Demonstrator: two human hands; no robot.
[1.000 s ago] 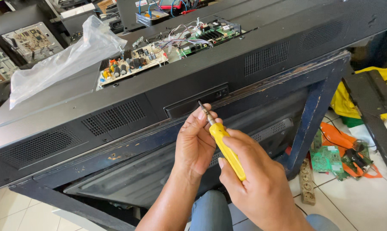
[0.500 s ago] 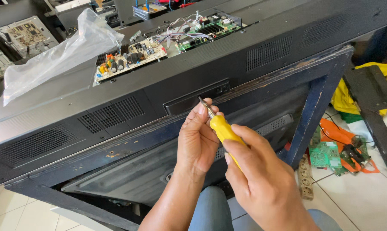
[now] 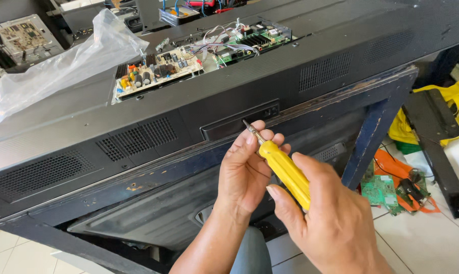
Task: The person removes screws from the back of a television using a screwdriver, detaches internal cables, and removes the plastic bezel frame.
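The right hand (image 3: 336, 223) is wrapped tight on the yellow screwdriver (image 3: 285, 172). Its long metal tip points up and left, toward the far black TV back (image 3: 290, 66). The left hand (image 3: 247, 170) pinches the shaft, nearer the tip.

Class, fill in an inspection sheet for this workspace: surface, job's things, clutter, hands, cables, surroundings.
Surface: black TV back lying flat on a dark blue stand.
Job's things: yellow screwdriver, tip up by the TV's edge.
Clutter: plastic bag on the TV.
Hands: right hand grips the handle; left hand pinches the shaft.
Cables: wires over exposed circuit boards.
Surroundings: tiled floor, green board, yellow bag.
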